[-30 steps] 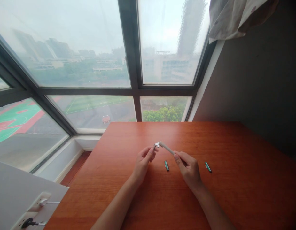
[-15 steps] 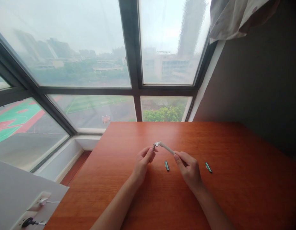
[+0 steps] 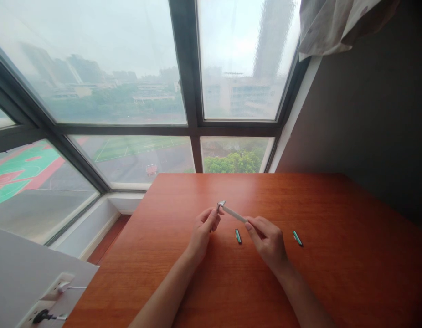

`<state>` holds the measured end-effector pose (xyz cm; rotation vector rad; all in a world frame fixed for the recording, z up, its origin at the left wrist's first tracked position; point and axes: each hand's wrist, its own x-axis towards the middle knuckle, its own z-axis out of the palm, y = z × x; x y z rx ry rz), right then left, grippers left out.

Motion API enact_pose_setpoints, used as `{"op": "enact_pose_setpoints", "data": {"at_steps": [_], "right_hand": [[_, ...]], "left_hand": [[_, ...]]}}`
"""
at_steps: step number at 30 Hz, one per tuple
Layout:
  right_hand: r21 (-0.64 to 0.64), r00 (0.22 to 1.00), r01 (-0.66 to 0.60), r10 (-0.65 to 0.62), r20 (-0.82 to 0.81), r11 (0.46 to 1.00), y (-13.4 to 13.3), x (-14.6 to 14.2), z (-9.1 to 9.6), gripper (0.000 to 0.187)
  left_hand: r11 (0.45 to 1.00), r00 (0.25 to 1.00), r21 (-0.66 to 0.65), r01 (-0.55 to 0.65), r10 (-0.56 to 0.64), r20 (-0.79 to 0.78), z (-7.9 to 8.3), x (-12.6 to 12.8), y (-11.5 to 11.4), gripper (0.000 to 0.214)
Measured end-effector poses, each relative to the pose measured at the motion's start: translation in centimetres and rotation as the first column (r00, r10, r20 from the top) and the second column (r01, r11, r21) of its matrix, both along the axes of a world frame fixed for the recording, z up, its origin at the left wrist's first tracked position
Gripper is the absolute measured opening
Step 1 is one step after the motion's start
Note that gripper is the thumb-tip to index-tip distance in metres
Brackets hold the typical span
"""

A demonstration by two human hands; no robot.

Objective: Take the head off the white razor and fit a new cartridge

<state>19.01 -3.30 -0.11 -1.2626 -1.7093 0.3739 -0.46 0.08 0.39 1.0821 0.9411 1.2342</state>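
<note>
Single head-worn view, facing forward and down, table (image 3: 224, 291) near, windows (image 3: 122, 59) beyond

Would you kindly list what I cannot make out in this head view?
All in the head view:
Handle, near end: hidden by the right hand.
Piece in the left hand: partly covered by that hand.
Green strips, any markings: too small.
Cloth, top: cut off by the upper edge.
Buildings, details: blurred.

No text, label, brand or number can be read anywhere in the frame. A row of tiny marks (image 3: 233, 73) along the hazy rooftop (image 3: 231, 78), right of upper centre, is too blurred to identify as lettering.
</note>
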Motion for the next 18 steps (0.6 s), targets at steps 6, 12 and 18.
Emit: {"op": "enact_pose_setpoints", "data": {"at_steps": [6,12,18], "right_hand": [[-0.011,0.994,-0.002,0.001,-0.105,1.0,-0.01,0.01,0.07,0.026],[-0.023,0.995,-0.01,0.008,-0.104,1.0,-0.02,-0.12,0.11,0.025],[-0.036,0.99,-0.049,0.044,-0.132,0.998,-0.08,-0.12,0.04,0.024]], "left_hand": [[1.0,1.0,-0.006,0.0,0.0,-0.009,0.03,0.06,-0.05,0.038],[1.0,1.0,-0.007,0.012,-0.012,-0.011,0.05,0.21,-0.11,0.038],[1.0,1.0,0.004,0.022,-0.022,-0.012,-0.12,0.16,0.02,0.037]]}}
